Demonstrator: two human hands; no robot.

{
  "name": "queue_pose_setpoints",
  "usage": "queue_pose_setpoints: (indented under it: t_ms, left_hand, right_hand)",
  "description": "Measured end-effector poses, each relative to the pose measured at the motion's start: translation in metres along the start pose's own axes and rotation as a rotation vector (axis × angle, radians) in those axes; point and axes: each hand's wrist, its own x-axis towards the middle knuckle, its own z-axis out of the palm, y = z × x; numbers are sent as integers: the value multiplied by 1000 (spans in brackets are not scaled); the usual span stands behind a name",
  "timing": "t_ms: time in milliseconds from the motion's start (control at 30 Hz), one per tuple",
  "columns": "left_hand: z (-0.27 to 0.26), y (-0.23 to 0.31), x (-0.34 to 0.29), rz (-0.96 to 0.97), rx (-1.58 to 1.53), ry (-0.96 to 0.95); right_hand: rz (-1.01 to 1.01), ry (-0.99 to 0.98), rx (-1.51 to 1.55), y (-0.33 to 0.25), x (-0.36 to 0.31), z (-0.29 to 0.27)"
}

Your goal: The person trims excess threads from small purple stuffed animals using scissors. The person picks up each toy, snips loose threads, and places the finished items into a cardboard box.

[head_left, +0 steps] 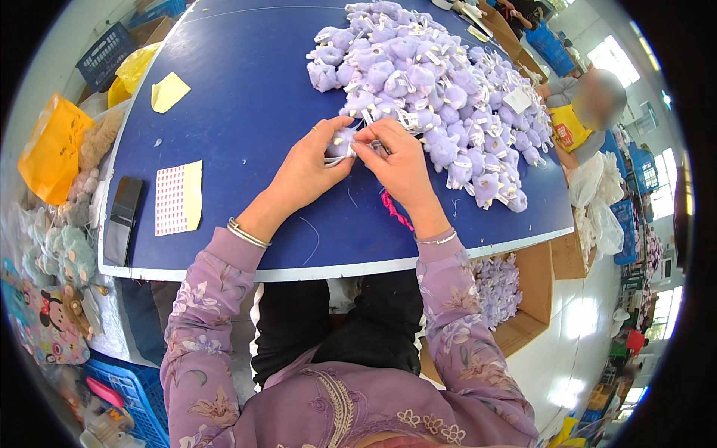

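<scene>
Between my two hands is a small lavender plush toy [343,142] with white ribbon-like strips on it. My left hand [314,166] closes round the toy from the left side. With fingertips pinched together, my right hand [396,160] works at its white strips on the right side; what exactly the fingertips grip is partly hidden. Just beyond my hands spreads a large pile of similar lavender plush toys [448,97], many with white strips and tags. A pink twisted cord [396,210] lies on the blue table beneath my right wrist.
On the blue table [246,89] lie a sticker sheet [178,198], a yellow paper [170,92] and a black phone [123,222]. A cardboard box [530,299] of lavender toys stands below the right edge. Another person [579,112] is at the far right.
</scene>
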Motion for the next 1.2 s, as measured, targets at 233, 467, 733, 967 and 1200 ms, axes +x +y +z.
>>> queue_pose_setpoints:
  t_ms: [233,467,733,967,1200]
  left_hand:
    - [-3,8,1,-65,-67,-14]
    - [-5,3,2,-69,-197,47]
    - [-4,2,2,-51,-180,125]
    - [-3,3,0,-33,-227,124]
    - [-3,2,0,-12,-193,92]
  right_hand:
    - [315,40,432,15,-2,-9]
    - [386,19,484,19,-3,-13]
    - [181,-211,78,7,-8,0]
    - [241,-162,95,5,-7,2]
    - [183,-150,24,11,-6,5]
